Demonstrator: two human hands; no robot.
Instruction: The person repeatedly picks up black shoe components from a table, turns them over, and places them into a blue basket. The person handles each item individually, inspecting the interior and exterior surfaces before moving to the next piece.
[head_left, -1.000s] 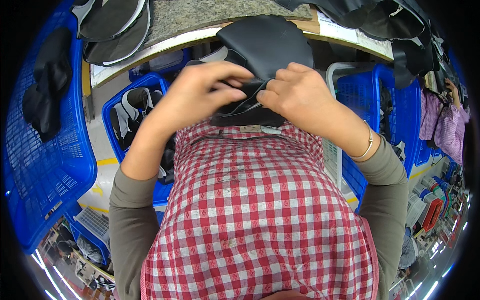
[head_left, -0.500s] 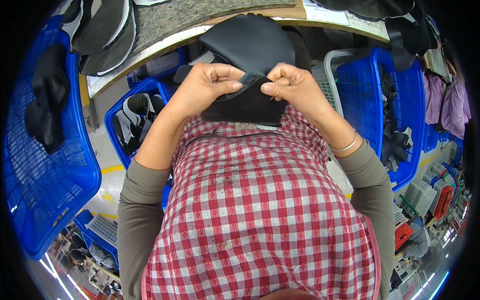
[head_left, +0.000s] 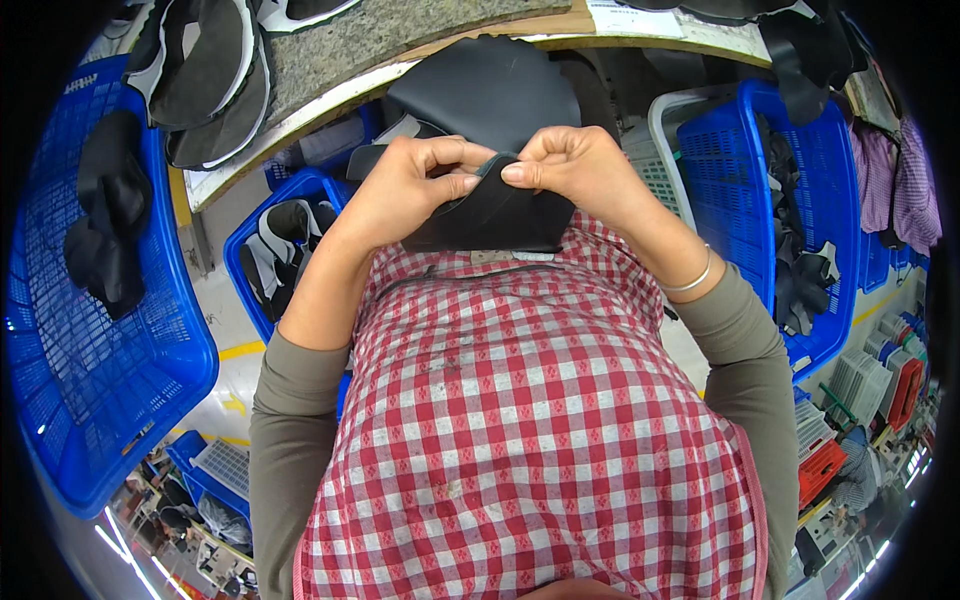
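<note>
A black leather-like piece [head_left: 490, 220] lies across my lap, its upper edge raised between my hands. With thumb and fingers, my left hand [head_left: 420, 185] pinches the edge on one side. My right hand [head_left: 575, 170] pinches the same edge close beside it, the two thumbs a small gap apart. A dark greenish-grey underside shows at the fold between my fingertips. Just beyond my hands a large smooth black piece with a scalloped edge [head_left: 485, 90] leans at the table front. How the two black pieces join is hidden by my hands.
A stone-topped worktable [head_left: 400, 50] runs along the far side, with black, white-edged cut pieces [head_left: 210, 70] at its left. Blue baskets stand at the left [head_left: 110, 330] and right [head_left: 730, 160]; a smaller blue basket [head_left: 245, 255] beside my left arm holds black and white pieces.
My right hand has shifted slightly left, bringing my fingertips closer together along the raised edge. The fold between them now stands narrower and more upright. The whole view has shifted slightly.
</note>
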